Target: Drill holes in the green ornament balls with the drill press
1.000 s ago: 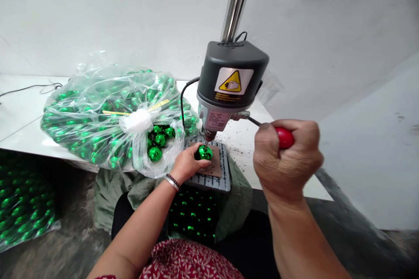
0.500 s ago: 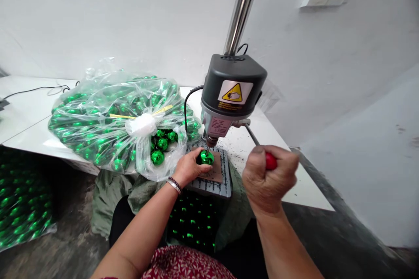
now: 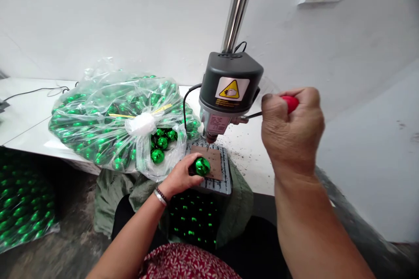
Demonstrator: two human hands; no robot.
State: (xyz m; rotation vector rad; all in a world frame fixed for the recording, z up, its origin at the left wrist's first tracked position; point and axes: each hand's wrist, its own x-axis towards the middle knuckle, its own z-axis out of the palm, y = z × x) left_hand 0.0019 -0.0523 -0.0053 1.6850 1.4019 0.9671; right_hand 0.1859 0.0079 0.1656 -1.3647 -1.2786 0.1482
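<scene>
My left hand [image 3: 183, 174] grips a shiny green ball [image 3: 202, 166] between thumb and fingers, over the front part of a brown board [image 3: 214, 159]. The board lies on the grey ridged base [image 3: 226, 183] of a drill press [image 3: 229, 83]. Its thin bit [image 3: 208, 146] points down behind the ball, apart from it. My right hand [image 3: 293, 130] is wrapped round the red knob [image 3: 290, 103] of the press's lever [image 3: 254, 115], which reaches out to the right. The ball's left side is hidden by my fingers.
A clear plastic bag [image 3: 94, 117] full of green balls lies left of the press, with loose balls [image 3: 157, 156] in its opening. Another bag [image 3: 26, 200] sits at lower left. Dark shavings [image 3: 240, 152] dot the white table [image 3: 26, 128]. More balls [image 3: 193, 218] show below the base.
My right hand has swung up and right with the lever, and the bit has come away from the ball. My left hand has drawn the ball slightly toward me.
</scene>
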